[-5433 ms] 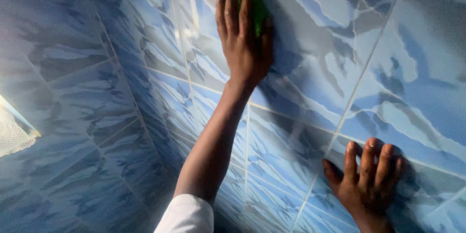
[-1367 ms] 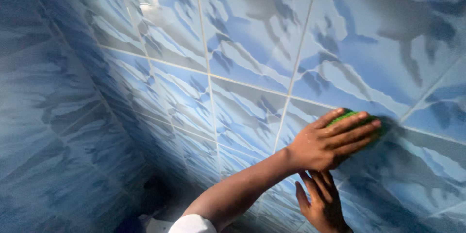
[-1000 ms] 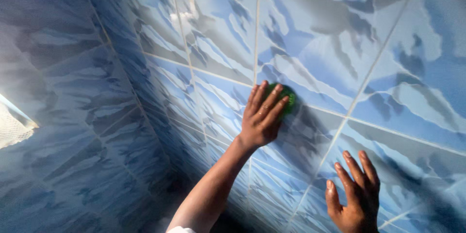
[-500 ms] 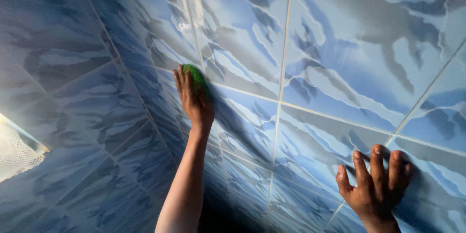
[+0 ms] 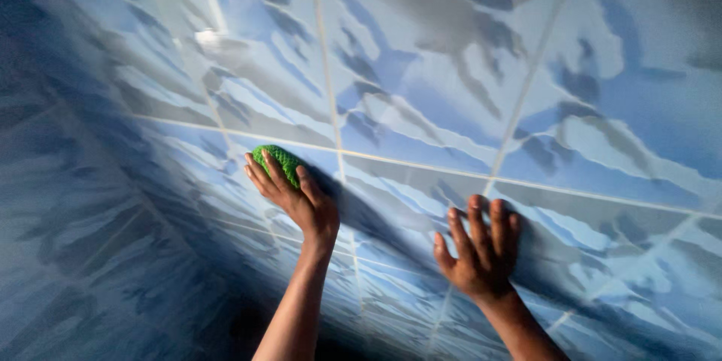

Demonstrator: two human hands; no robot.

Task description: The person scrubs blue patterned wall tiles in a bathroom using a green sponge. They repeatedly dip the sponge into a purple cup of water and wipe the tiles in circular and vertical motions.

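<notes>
While pressed flat on the wall, both hands showed clearly in the head view.

Left hand [image 5: 297,195]: pushed the green scrub pad [image 5: 274,158] against the tile with spread fingers; pad pinned under the fingertips, not wrapped in a fist, probably so that its whole face met the tile.

Green scrub pad: lay on the blue tiled wall [image 5: 451,68], just beside the corner where two walls met, a little under a pale grout line [image 5: 391,159].

Right hand [image 5: 480,244]: rested open on the wall, palm down, fingers apart, grasping nothing; seemingly placed so for support of the body.

Distance between hands: near each other, not touching, about one tile seam between them.

Arms: reached upward from the bottom edge, bare in view.

Wall: glossy, marbled in blue, grey and white; bright reflection at the upper left. Wet or dry: could not tell.

Lower left corner: dark, details hidden.
</notes>
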